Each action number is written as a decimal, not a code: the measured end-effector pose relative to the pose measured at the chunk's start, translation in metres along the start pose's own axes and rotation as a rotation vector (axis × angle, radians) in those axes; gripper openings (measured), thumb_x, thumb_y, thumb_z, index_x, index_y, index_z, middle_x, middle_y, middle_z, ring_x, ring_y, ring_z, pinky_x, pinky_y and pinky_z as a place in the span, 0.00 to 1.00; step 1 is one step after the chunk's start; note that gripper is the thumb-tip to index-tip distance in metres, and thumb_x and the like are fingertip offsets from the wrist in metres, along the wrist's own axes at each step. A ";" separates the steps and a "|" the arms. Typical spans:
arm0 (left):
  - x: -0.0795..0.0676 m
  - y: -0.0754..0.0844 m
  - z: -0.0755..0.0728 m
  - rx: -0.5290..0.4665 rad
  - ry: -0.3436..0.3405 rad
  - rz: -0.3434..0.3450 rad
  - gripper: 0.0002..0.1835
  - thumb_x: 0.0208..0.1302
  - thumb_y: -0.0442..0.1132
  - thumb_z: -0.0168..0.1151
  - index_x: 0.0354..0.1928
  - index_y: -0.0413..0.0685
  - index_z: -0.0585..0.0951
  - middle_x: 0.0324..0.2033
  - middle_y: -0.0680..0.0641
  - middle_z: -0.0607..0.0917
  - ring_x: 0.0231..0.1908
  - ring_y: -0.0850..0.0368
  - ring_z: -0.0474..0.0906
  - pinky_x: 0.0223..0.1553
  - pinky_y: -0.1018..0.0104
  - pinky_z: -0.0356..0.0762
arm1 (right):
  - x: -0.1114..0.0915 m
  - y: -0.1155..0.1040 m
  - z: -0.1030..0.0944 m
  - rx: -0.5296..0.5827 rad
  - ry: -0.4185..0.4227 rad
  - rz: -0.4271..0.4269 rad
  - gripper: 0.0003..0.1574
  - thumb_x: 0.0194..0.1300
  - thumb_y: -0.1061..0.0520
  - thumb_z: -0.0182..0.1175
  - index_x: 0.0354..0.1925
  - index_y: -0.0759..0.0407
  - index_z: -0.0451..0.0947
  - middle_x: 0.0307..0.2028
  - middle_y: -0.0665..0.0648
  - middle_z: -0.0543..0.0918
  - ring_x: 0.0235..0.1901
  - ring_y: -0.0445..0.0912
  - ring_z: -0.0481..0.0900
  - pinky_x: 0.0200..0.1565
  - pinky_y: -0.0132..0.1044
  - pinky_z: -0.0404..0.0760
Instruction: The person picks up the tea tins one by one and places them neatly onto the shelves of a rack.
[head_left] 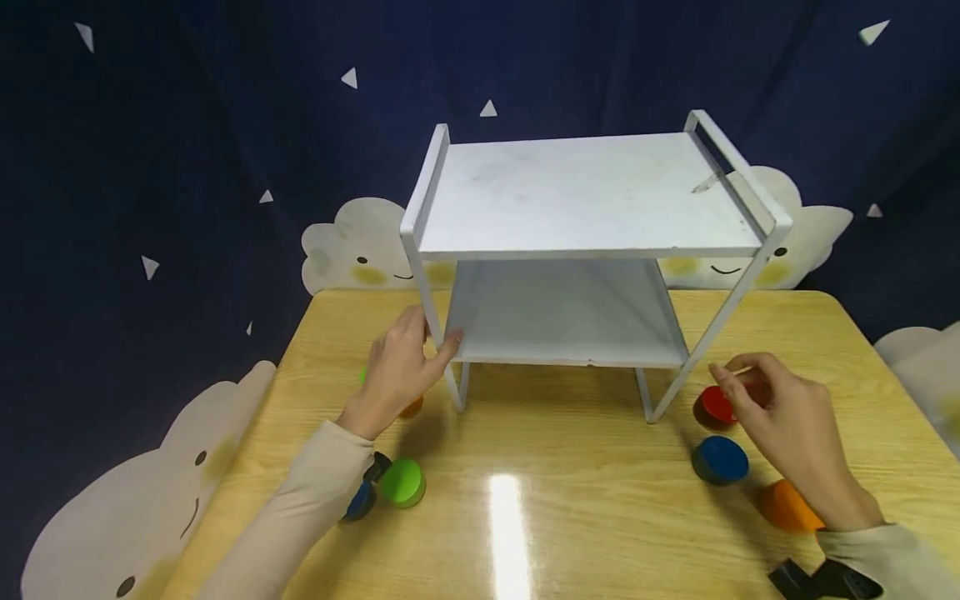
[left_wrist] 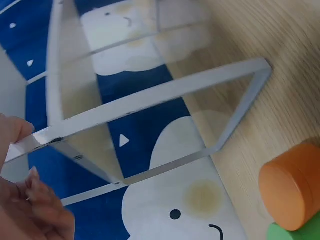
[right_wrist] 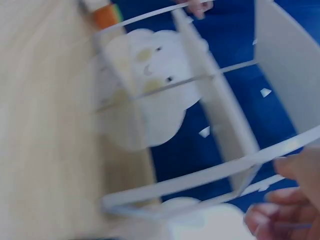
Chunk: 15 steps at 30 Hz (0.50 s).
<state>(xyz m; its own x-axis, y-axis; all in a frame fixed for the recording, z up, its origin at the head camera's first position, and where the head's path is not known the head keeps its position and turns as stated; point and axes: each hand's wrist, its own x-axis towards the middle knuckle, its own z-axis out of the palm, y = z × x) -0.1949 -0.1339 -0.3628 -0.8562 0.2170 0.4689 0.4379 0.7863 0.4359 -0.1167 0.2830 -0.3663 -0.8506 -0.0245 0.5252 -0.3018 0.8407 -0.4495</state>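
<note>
Nearest me, R side: the orange piece [head_left: 786, 508] sits right by my R wrist, so a careless pull-back could knock it w/ my R sleeve [head_left: 892, 558]. On the L, the blue piece [head_left: 360, 503] & green piece [head_left: 402, 483] lie next to my L sleeve [head_left: 318, 483]; same risk if that arm drops. Bit farther, the blue disc [head_left: 720, 460] & red disc [head_left: 714, 407] are near the R front leg [head_left: 722, 315]; if the shelf slides R, its foot could shove them. My R hand [head_left: 783, 412] hangs just beside that leg, fingers loosely bent, thumb & fingertips apart, nothing held; can't tell if it touches the frame b/c the R wrist view's blurry. My L hand [head_left: 399, 365] is clamped on the L front post [head_left: 422, 279], thumb one side, fingers the other. White shelf [head_left: 585, 200] stands upright on the table [head_left: 585, 467], far half. W/ only L surely gripping, a lift now would prob. tip or twist it, b/c the R end lacks support. Farthest, the curtain [head_left: 210, 100]; back legs might snag it if pushed.
</note>
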 end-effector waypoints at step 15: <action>-0.004 -0.001 0.027 0.151 -0.145 -0.204 0.23 0.71 0.57 0.40 0.30 0.45 0.68 0.28 0.42 0.67 0.27 0.45 0.65 0.27 0.56 0.64 | -0.083 0.035 0.039 -0.204 -0.209 0.136 0.48 0.42 0.37 0.76 0.50 0.69 0.74 0.47 0.75 0.77 0.42 0.70 0.73 0.35 0.65 0.74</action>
<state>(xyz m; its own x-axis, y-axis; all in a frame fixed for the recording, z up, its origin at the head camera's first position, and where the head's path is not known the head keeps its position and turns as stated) -0.1993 -0.1200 -0.3862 -0.9574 0.1178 0.2636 0.2166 0.8968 0.3858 -0.0733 0.2934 -0.4538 -0.9536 0.0025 0.3010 -0.1050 0.9344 -0.3404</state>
